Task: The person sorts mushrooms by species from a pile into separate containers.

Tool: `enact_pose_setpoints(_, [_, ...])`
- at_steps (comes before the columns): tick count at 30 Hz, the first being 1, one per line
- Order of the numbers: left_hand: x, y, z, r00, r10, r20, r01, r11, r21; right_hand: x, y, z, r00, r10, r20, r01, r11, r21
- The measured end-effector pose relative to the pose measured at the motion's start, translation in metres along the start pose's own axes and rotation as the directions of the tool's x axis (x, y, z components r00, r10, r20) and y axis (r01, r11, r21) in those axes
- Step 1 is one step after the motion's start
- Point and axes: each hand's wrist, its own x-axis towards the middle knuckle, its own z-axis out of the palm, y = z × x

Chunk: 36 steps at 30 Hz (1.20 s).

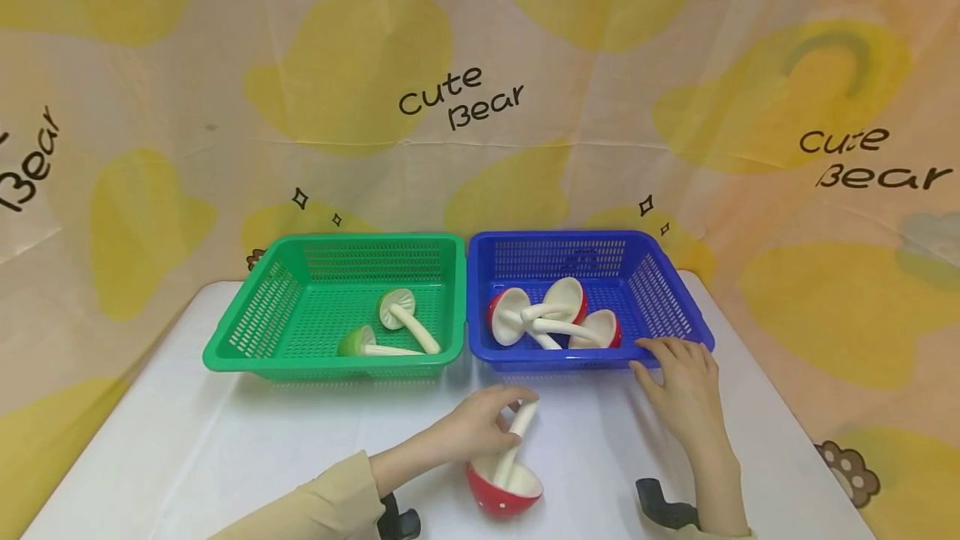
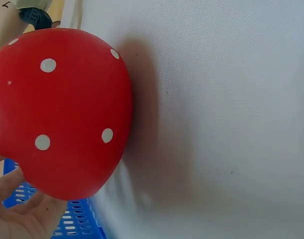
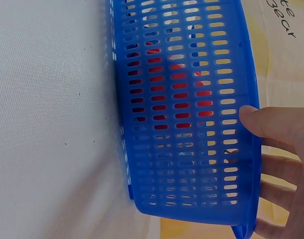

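My left hand [image 1: 483, 423] holds a toy mushroom by its white stem, in front of the baskets. Its red cap with white dots [image 1: 504, 500] points down near the white table. In the left wrist view, the rounded red cap [image 2: 62, 114] hides much of the hand [image 2: 25, 214]. My right hand [image 1: 686, 386] grips the front rim of the blue basket [image 1: 555, 359] near its right corner. The right wrist view shows the thumb [image 3: 261, 119] outside the rim and the other fingers beyond it. Three red-capped mushrooms [image 1: 512, 317] lie inside the blue basket.
A green basket [image 1: 333, 363] stands left of the blue one, holding two green-capped mushrooms [image 1: 396, 309]. Both stand on the white-covered table [image 1: 360, 432]. Behind hangs a printed cloth [image 1: 345, 90] with bear lettering.
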Motion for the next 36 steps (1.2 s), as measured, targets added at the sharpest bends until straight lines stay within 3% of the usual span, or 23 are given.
enact_pose_setpoints(12, [-0.004, 0.010, -0.003, 0.991, 0.130, -0.005, -0.130, 0.991, -0.042, 0.000, 0.000, 0.000, 1.000, 0.005, 0.006, -0.005, 1.000, -0.001])
enact_pose_setpoints(19, [-0.002, 0.019, -0.006, 0.987, 0.162, -0.022, -0.163, 0.986, -0.041, 0.001, 0.000, -0.001, 1.000, 0.013, 0.020, -0.012, 1.000, -0.019])
enact_pose_setpoints(26, [0.006, 0.039, -0.021, 0.976, 0.217, -0.012, -0.217, 0.975, -0.042, 0.001, 0.000, 0.000, 1.000, 0.009, 0.010, -0.009, 1.000, -0.017])
enact_pose_setpoints(36, [0.027, 0.066, -0.051, 0.958, 0.280, -0.061, -0.283, 0.958, -0.048, 0.000, 0.000, 0.001, 1.000, 0.017, 0.018, -0.017, 1.000, -0.017])
